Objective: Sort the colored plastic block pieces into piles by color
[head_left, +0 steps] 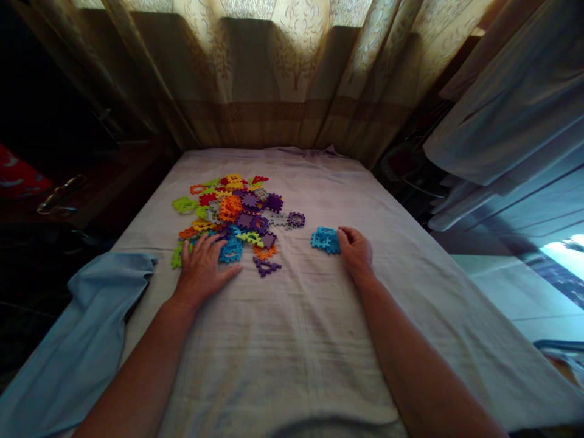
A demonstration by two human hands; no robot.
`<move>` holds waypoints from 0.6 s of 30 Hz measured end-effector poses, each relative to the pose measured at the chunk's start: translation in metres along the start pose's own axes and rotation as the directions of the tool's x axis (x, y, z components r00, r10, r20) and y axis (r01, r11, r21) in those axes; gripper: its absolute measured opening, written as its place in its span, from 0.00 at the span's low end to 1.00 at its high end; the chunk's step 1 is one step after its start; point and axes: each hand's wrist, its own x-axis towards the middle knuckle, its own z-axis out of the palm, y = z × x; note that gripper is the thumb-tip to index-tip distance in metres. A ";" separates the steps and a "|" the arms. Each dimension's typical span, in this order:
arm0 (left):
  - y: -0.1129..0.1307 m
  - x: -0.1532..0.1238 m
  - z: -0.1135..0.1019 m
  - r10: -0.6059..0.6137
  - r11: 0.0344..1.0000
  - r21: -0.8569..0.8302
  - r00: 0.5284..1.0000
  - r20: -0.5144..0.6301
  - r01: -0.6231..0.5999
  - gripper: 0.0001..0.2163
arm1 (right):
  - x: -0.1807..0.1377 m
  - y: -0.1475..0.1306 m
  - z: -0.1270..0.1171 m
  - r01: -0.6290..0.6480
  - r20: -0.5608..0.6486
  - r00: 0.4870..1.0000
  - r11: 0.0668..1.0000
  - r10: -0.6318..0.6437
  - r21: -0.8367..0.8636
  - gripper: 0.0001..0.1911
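A heap of toothed plastic building pieces (231, 208) in orange, purple, yellow, red, green, grey and blue lies left of centre on the cloth. My left hand (201, 271) rests at the heap's near edge, fingers spread over it, close to a blue piece (231, 250). What lies under those fingers is partly hidden. Right of the heap, the fingers of my right hand (356, 250) close on the right edge of a small group of blue building pieces (325, 239). Whether those blue pieces are joined or only stacked, I cannot tell. A purple triangular piece (266, 266) lies nearest to me.
A pale cloth (292, 340) covers the table. Blue-grey fabric (104, 298) hangs over the left edge, and patterned curtains (274, 79) hang behind the far edge. Dark furniture with a metal handle (61, 193) stands at left; light fabric (493, 134) hangs at right.
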 end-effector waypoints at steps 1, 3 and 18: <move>0.000 0.000 0.000 0.000 1.000 0.002 1.000 -0.001 0.000 0.28 | 0.000 -0.001 0.000 0.007 0.001 1.000 1.000 -0.007 -0.001 0.29; 0.000 0.000 0.000 0.003 1.000 0.003 1.000 -0.012 -0.003 0.27 | -0.001 -0.001 -0.001 0.029 0.005 1.000 1.000 -0.029 -0.009 0.27; -0.003 0.004 0.000 0.099 0.992 -0.062 0.985 -0.141 -0.109 0.23 | -0.018 -0.025 -0.007 0.286 -0.016 0.958 0.958 -0.286 0.003 0.20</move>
